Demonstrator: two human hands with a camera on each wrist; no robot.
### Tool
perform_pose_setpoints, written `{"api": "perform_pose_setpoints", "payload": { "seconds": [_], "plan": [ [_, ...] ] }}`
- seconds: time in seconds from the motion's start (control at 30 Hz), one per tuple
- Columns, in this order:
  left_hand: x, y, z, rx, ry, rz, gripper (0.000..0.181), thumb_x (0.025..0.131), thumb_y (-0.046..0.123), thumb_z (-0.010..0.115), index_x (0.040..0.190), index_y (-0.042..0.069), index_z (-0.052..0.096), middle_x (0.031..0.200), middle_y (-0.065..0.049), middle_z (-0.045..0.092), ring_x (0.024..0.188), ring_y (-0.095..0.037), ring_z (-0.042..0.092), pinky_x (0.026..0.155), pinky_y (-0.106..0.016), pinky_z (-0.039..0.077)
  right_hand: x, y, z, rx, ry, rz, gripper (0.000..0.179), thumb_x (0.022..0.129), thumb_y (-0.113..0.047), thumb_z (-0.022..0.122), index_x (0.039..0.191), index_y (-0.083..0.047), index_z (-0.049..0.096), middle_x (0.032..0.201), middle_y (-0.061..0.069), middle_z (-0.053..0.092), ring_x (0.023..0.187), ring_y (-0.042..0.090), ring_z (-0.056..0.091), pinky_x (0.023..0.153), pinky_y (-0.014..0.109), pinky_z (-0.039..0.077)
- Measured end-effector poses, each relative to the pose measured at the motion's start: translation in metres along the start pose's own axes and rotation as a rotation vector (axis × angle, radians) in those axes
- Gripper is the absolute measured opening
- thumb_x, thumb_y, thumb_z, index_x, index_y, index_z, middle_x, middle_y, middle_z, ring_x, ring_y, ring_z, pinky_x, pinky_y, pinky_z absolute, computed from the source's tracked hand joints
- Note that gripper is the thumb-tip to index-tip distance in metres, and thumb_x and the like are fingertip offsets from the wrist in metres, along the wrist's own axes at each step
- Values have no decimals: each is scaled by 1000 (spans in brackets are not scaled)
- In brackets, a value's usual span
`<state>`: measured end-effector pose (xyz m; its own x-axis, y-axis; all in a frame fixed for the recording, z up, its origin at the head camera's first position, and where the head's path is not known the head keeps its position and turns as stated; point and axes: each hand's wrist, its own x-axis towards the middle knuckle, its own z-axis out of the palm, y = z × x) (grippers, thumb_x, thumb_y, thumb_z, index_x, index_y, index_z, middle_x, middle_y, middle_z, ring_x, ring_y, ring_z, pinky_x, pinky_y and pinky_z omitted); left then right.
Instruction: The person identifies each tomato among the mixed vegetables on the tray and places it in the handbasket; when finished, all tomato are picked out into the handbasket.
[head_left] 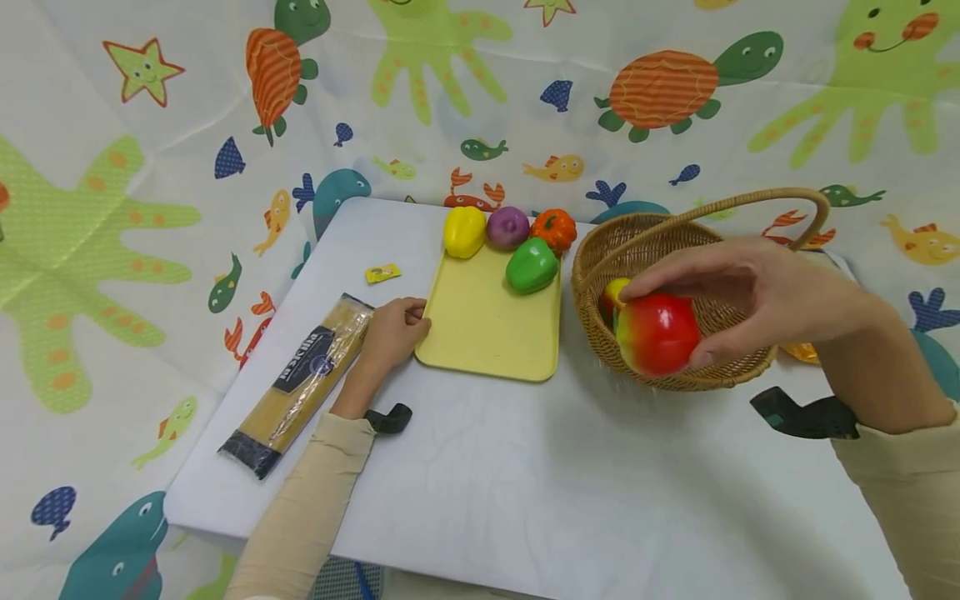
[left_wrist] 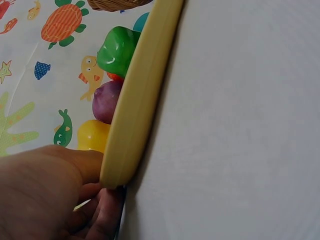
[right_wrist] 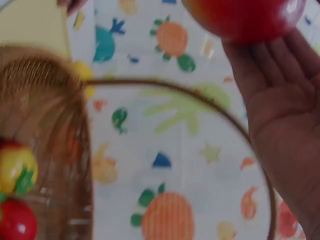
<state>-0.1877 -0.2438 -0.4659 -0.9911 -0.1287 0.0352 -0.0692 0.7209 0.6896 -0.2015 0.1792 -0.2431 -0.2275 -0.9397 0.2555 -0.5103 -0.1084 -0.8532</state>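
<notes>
In the head view my right hand [head_left: 787,287] grips a red-and-yellow toy apple [head_left: 660,333] over the front of the wicker basket [head_left: 675,379]. In the right wrist view the same apple [right_wrist: 250,17] rests against the fingers. A yellow toy fruit [head_left: 612,293] shows inside the basket, partly hidden. My left hand [head_left: 392,333] pinches the left edge of the yellow tray [head_left: 491,333], thumb above and fingers below. Towards the tray's back are a yellow pepper [head_left: 465,232], a purple onion [head_left: 507,227], an orange pumpkin-like vegetable [head_left: 554,230] and a green pepper [head_left: 532,267].
A long pack of noodles [head_left: 303,375] lies left of the left hand, with a small yellow packet [head_left: 383,273] behind it. The basket's tall handle [head_left: 742,198] arches above the right hand. An orange wrapper [head_left: 799,352] shows partly beside the basket.
</notes>
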Motion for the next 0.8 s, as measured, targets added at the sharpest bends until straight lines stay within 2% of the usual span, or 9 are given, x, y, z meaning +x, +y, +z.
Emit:
{"api": "perform_pose_setpoints", "payload": {
  "seconds": [0.17,0.3,0.53,0.8],
  "plan": [
    [0,0,-1,4,-2,-7,40,95,19,64,131,2,62,105,-8,64,95,-21,61,81,-37,52,-18,25,-28,48,-89,-18,72,64,29,72,131,20,47,134,28,52,125,30,49,97,33,48],
    [-2,1,-1,-5,-3,-11,40,94,19,64,131,2,62,106,-8,64,95,-21,61,81,-37,52,-31,46,-49,79,-101,39,71,67,31,66,134,19,44,134,31,50,125,32,50,95,35,49],
    [-2,0,-1,-11,-6,-20,41,95,19,63,131,2,61,106,-7,65,95,-21,62,81,-37,52,-38,76,-74,81,-25,211,64,75,26,61,136,13,47,136,29,50,118,34,54,89,38,53],
    [-3,2,-2,-2,-3,-20,40,95,19,63,131,3,62,106,-7,65,95,-20,61,80,-37,51,-41,110,-90,85,13,315,57,84,22,60,138,11,47,141,27,47,120,33,54,87,42,54]
  ]
}}
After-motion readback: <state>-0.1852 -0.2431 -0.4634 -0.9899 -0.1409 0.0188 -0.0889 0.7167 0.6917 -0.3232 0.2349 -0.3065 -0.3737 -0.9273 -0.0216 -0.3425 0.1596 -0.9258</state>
